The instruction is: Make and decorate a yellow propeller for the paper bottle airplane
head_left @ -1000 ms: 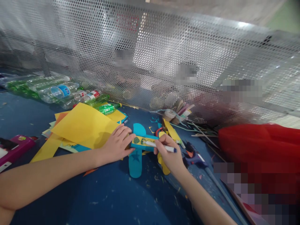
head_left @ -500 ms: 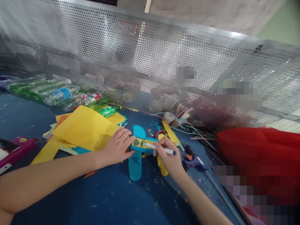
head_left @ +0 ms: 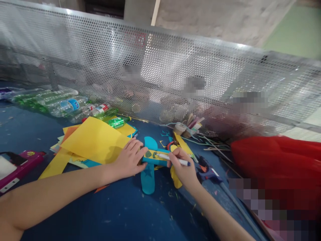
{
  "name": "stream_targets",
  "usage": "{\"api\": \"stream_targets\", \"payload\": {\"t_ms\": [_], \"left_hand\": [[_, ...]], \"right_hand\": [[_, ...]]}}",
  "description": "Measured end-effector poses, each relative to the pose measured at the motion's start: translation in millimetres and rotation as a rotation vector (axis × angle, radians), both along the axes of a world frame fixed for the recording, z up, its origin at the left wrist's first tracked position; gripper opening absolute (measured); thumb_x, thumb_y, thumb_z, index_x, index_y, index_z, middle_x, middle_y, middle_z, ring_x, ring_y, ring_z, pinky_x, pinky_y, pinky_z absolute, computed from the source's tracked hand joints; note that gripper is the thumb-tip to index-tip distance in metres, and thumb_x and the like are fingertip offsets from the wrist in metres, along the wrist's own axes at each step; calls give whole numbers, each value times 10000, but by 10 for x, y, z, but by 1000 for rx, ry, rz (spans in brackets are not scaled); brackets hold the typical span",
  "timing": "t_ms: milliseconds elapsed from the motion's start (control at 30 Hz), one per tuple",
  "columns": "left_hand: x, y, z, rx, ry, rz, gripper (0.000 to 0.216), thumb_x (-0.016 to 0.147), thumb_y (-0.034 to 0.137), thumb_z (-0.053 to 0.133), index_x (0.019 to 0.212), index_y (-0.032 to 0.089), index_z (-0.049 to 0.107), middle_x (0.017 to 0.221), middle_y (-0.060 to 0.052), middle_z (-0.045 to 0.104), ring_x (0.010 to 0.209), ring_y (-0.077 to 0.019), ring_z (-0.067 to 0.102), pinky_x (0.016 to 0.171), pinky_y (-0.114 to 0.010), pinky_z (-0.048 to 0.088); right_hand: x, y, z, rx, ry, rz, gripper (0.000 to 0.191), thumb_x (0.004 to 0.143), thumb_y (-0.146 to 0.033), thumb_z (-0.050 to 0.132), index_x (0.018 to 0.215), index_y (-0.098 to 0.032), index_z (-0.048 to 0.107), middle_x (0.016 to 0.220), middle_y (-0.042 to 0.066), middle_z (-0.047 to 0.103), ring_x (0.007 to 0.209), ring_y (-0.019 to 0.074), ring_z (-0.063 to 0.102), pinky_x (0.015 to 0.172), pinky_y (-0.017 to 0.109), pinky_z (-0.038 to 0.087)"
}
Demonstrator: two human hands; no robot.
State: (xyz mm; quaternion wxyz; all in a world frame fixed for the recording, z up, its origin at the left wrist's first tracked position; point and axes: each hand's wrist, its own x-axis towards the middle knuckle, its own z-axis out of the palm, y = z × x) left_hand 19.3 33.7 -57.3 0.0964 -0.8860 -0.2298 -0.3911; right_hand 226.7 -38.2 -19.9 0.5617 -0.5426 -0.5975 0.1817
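A blue toy airplane (head_left: 148,180) lies on the table in front of me, with rounded wings, a star on the near wing and yellow tail pieces. Along its body runs a yellow strip (head_left: 150,154) with dark green drawings. My left hand (head_left: 130,157) is closed around the plane's left end, thumb below and fingers over the top. In my right hand (head_left: 185,169) is a white marker (head_left: 178,160) with a dark blue end, its tip at the drawings on the strip. The right fingers partly cover the plane's tail end.
Yellow paper sheets (head_left: 96,139) are stacked left of the plane. Plastic bottles (head_left: 71,105) lie along the perforated metal screen (head_left: 170,63). A blue glue gun (head_left: 210,174) sits at right, near red fabric (head_left: 268,154). At far left is a magenta device (head_left: 27,164).
The view has shifted slightly, so the table things appear a little farther right. Both hands keep their hold, and the marker tip stays on the yellow strip.
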Motion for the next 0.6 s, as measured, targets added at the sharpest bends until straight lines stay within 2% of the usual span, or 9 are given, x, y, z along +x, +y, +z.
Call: {"api": "stream_targets", "payload": {"t_ms": [433,600], "left_hand": [[-50,35,20,39,35,-2,353,862,398,569,1123,161,545,1078,-105,558,1112,-275,489,1089,-495,330],[-67,52,39,-10,88,2,399,862,433,583,1152,161,550,1133,-116,535,1165,-296,448,1089,-506,316]], "right_hand": [[-5,13,-14,7,12,8,252,819,-296,579,620,-237,436,459,-42,577,455,135,495,523,262,397],[-71,-32,-4,106,81,-38,252,857,-277,543,628,-235,447,459,-52,548,441,124,473,503,254,379]]}}
